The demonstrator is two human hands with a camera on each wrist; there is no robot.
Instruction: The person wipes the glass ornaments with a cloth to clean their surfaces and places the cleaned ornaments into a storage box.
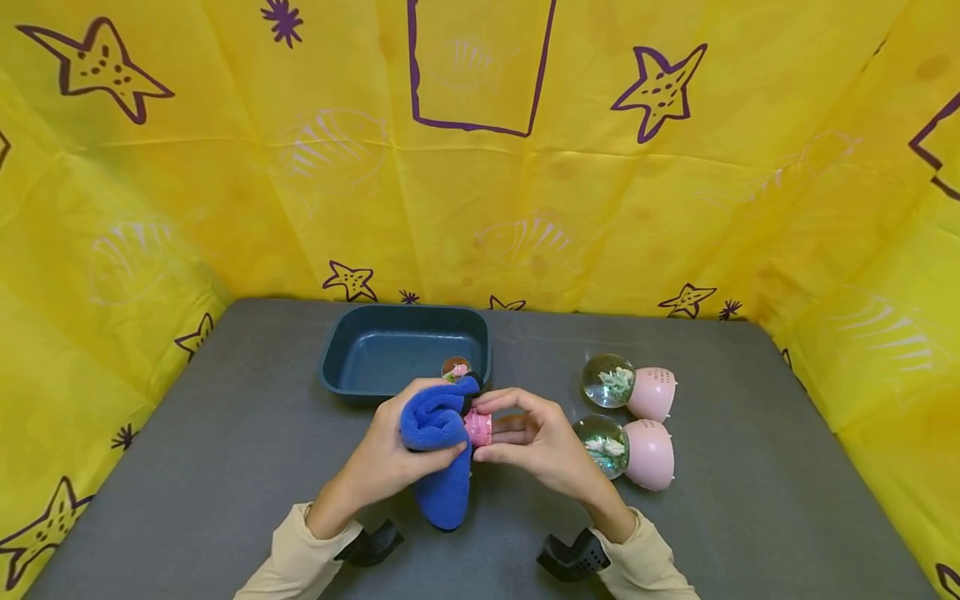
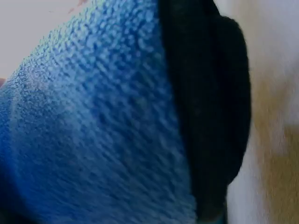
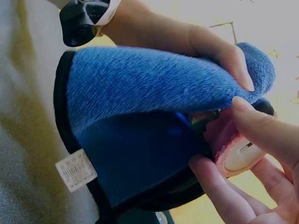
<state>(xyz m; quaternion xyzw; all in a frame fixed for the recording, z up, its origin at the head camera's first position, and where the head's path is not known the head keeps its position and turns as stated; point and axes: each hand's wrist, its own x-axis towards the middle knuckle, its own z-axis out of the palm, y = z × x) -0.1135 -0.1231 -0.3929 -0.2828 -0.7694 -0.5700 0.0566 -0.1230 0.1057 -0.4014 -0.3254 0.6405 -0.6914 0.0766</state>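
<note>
Centre of frame: left grip curled round blue cloth; right grip pinches pink base, whose upper end the cloth mostly covers. Likely wiping; best turn base slowly, cloth pressed lightly, evenly.

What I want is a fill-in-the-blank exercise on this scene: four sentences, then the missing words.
1. The cloth in the left hand is coloured ____.
2. The small object gripped by the right hand is mainly coloured ____.
3. Towards the table's right side, the large globes number ____.
4. The fabric wall behind the table is coloured ____.

Missing words: blue; pink; two; yellow.
</note>
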